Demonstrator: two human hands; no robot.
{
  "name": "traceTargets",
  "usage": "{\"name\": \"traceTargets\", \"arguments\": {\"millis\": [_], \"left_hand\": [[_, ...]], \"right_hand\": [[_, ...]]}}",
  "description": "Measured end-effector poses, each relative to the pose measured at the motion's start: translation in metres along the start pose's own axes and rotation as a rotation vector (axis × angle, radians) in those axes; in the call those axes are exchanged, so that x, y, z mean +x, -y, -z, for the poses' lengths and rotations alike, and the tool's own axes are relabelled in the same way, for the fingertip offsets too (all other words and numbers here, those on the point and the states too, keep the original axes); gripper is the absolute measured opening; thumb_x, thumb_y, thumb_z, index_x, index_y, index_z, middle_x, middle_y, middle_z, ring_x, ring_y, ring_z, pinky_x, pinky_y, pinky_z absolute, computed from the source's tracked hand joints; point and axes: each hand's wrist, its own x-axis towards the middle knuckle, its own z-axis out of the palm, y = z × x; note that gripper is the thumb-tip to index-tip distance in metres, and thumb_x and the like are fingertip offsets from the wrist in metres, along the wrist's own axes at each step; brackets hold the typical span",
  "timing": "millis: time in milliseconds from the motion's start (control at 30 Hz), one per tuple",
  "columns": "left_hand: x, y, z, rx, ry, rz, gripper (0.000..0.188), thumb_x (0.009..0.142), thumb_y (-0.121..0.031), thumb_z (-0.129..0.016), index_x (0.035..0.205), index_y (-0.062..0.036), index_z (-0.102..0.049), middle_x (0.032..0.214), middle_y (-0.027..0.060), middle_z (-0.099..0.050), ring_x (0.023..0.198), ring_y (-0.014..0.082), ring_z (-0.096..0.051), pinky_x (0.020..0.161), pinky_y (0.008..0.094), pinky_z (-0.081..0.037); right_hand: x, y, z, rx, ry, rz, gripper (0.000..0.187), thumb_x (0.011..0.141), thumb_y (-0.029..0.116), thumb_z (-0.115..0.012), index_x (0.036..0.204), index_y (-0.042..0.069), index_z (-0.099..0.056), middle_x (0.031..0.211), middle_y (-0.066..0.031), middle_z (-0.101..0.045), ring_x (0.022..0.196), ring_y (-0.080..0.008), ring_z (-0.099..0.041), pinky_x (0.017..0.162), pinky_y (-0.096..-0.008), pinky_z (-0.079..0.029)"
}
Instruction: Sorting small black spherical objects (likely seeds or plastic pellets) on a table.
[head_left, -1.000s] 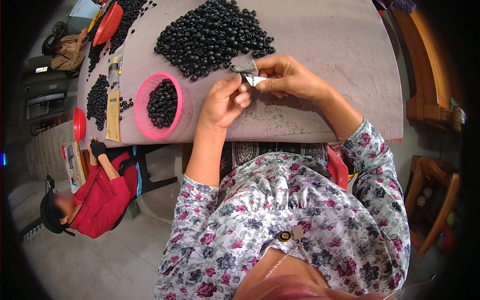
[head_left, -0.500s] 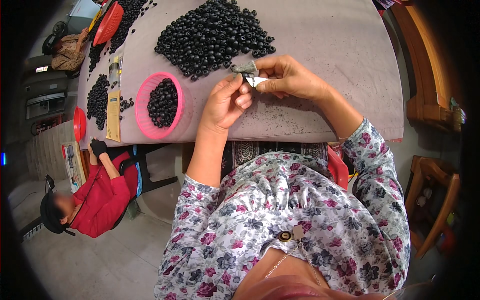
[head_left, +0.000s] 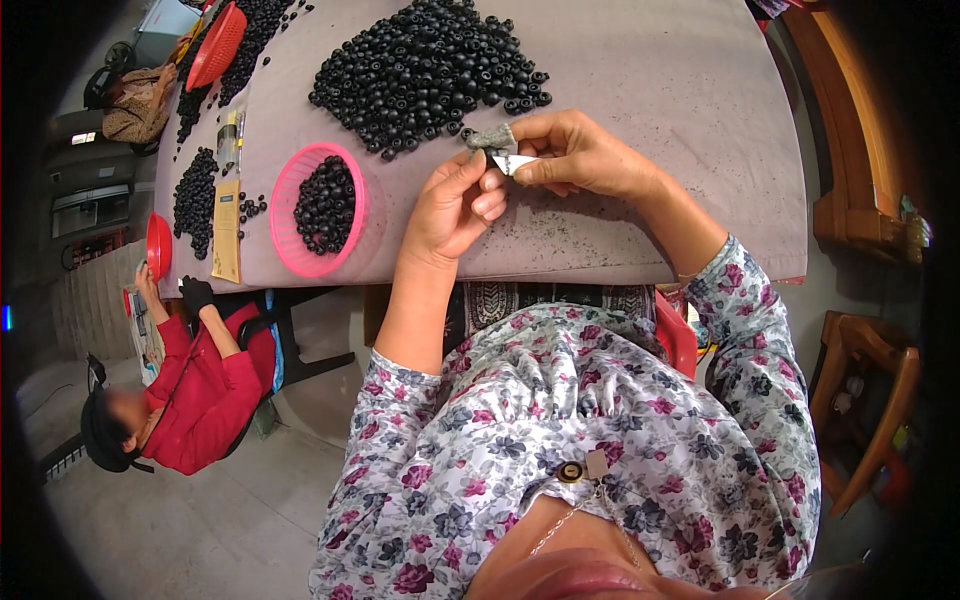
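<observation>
Over the near part of the table, my two hands meet. My left hand (head_left: 447, 210) pinches a small black bead (head_left: 490, 156) between its thumb and fingers. My right hand (head_left: 590, 158) is closed on a small white folded piece (head_left: 515, 163), paper-like with a dark edge, which touches or nearly touches the bead. A grey, rough-looking sleeve (head_left: 491, 136) covers the tip of my right index finger. Just beyond my hands lies a large heap of black beads (head_left: 420, 75). To their left, a pink basket (head_left: 283, 220) holds more black beads.
Dark crumbs dot the greyish tablecloth (head_left: 640, 120) around my right forearm. At the left stand a tan packet (head_left: 227, 235), smaller bead piles (head_left: 195, 200) and red baskets (head_left: 217, 50). A co-worker in red (head_left: 210, 400) sits at the left edge; wooden furniture (head_left: 870, 130) stands at the right.
My hands keep nearly the same pose, with only a slight shift at the white piece. The co-worker's bare hand has moved away from the gloved one to the red basket.
</observation>
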Motion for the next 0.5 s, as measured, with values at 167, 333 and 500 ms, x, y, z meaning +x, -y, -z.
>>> {"name": "traceTargets", "arguments": {"millis": [167,333,500], "left_hand": [[0.0009,0.0012,0.0035,-0.003,0.012,-0.009,0.019,0.1,-0.02,-0.057,0.104,-0.0023,-0.06,0.078,0.0018,-0.055,0.058,0.0078,-0.048,0.055,0.0229,-0.042],[0.0002,0.0011,0.0025,-0.004,0.017,-0.012,0.018,0.1,-0.02,-0.057,0.104,-0.0026,-0.06,0.078,0.002,-0.055,0.058,0.0083,-0.048,0.055,0.0232,-0.043],[-0.0005,0.0009,0.0007,0.055,0.012,-0.013,0.019,0.101,-0.023,-0.055,0.099,-0.0048,-0.058,0.08,-0.0004,-0.054,0.058,0.0057,-0.048,0.054,0.0221,-0.04]], "right_hand": [[0.0008,0.0006,0.0016,-0.007,0.025,-0.005,0.032,0.089,0.013,-0.071,0.117,0.001,-0.065,0.075,0.0037,-0.059,0.054,-0.0024,-0.045,0.045,-0.0189,-0.033],[0.001,-0.0012,0.0022,-0.021,0.023,0.0,0.031,0.088,0.014,-0.072,0.116,0.001,-0.066,0.072,0.0042,-0.057,0.053,-0.0025,-0.045,0.045,-0.0191,-0.033],[0.0006,0.0009,0.0017,0.01,0.023,-0.007,0.027,0.088,0.014,-0.072,0.111,0.002,-0.067,0.07,0.0044,-0.056,0.051,-0.0028,-0.046,0.044,-0.0194,-0.032]]}}
